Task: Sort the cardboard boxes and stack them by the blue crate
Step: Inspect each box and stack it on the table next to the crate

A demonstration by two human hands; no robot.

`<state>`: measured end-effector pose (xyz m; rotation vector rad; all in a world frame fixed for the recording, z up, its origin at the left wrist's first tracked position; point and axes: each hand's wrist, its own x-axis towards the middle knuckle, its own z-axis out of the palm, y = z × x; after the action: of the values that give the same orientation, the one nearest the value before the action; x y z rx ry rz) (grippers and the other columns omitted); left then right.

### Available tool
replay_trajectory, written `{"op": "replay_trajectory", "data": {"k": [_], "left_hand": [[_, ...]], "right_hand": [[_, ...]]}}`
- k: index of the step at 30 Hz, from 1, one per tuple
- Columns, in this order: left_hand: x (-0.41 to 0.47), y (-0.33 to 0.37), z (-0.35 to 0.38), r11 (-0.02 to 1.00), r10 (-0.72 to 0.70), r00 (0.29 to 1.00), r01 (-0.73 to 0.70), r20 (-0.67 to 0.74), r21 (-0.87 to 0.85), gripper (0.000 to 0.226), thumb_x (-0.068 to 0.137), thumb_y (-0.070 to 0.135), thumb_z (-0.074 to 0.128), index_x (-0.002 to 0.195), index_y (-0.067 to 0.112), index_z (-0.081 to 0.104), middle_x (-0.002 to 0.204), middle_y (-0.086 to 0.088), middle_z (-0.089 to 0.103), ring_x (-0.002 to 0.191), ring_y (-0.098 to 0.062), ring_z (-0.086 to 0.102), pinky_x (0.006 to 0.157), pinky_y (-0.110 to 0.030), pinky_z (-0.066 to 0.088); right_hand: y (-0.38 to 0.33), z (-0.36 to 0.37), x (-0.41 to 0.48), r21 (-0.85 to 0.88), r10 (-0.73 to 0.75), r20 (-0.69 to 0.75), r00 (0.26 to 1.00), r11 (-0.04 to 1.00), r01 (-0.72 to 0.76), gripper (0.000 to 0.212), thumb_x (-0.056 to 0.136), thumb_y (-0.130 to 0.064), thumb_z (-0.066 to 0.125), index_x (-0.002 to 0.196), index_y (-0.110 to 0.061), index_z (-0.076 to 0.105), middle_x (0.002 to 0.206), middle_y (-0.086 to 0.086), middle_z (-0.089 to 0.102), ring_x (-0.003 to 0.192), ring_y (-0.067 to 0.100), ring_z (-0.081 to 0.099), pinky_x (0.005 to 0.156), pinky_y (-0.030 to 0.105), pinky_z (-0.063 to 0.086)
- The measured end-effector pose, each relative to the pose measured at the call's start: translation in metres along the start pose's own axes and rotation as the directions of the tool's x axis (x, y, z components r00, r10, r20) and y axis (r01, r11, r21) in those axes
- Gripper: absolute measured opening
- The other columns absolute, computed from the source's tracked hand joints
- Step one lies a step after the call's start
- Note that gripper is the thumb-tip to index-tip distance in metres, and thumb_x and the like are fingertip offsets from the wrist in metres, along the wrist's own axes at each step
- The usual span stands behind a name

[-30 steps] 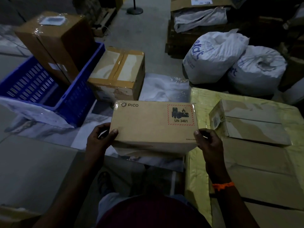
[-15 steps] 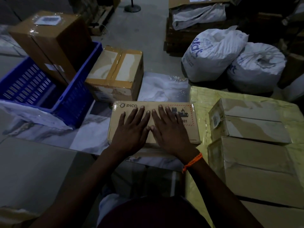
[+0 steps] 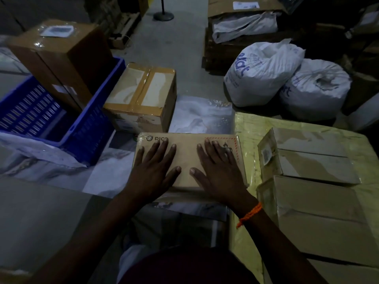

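Note:
A flat brown PICO box [image 3: 185, 155] lies on the floor in front of me, on white plastic sheeting. My left hand [image 3: 155, 170] rests flat on its left half, fingers spread. My right hand [image 3: 218, 169] lies flat on its right half, covering part of the red hazard label. Neither hand grips anything. The blue crate [image 3: 90, 119] stands to the left with a tall brown box [image 3: 61, 58] leaning in it. A taped cardboard box [image 3: 141, 97] sits right beside the crate, just behind the PICO box.
To my right, two cardboard boxes [image 3: 311, 160] [image 3: 320, 218] lie on a large yellow-wrapped package [image 3: 256, 128]. Two white sacks [image 3: 260, 74] [image 3: 315, 89] sit behind it. Wooden pallets with more cartons [image 3: 242, 23] and a post base [image 3: 163, 16] stand further back on the concrete floor.
One second ago both hands held the PICO box by its ends. They set it down and laid flat on top; since half a second ago they have spread apart.

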<state>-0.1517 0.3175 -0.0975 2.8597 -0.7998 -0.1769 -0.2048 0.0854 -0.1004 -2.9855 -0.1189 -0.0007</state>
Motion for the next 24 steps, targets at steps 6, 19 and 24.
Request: {"op": "replay_trajectory", "data": {"k": [6,19,24], "left_hand": [[-0.012,-0.009,0.002,0.999,0.011,0.999,-0.010,-0.031,0.042,0.075,0.099,0.068,-0.001,0.163,0.029,-0.002,0.171,-0.001,-0.008,0.157,-0.021,-0.006,0.126,-0.049,-0.001],[-0.008,-0.007,0.005,1.000,-0.019,0.997,0.017,-0.078,-0.021,0.078,0.099,0.070,0.006,0.163,0.027,0.011,0.171,-0.004,0.000,0.158,-0.025,-0.003,0.126,-0.056,0.009],[0.004,-0.018,-0.003,0.844,-0.362,0.928,0.286,-0.089,-0.453,0.088,0.093,0.063,0.056,0.160,0.021,0.019,0.169,-0.011,0.014,0.155,-0.033,0.015,0.121,-0.052,0.024]], "right_hand": [[0.011,0.001,-0.011,-0.014,0.067,-0.022,0.998,0.998,-0.067,0.080,0.100,-0.070,0.015,0.165,-0.024,0.019,0.172,0.007,0.019,0.158,0.029,0.017,0.126,0.053,0.010],[0.014,-0.001,-0.005,0.040,0.094,-0.002,0.996,0.995,-0.094,0.088,0.095,-0.076,0.015,0.166,-0.024,0.005,0.174,0.006,0.003,0.160,0.025,0.001,0.126,0.048,-0.003],[0.031,-0.015,0.006,0.433,0.449,0.068,0.891,0.791,-0.432,0.104,0.091,-0.072,0.056,0.166,-0.021,0.005,0.172,0.015,0.009,0.157,0.033,0.016,0.124,0.052,0.023]]}}
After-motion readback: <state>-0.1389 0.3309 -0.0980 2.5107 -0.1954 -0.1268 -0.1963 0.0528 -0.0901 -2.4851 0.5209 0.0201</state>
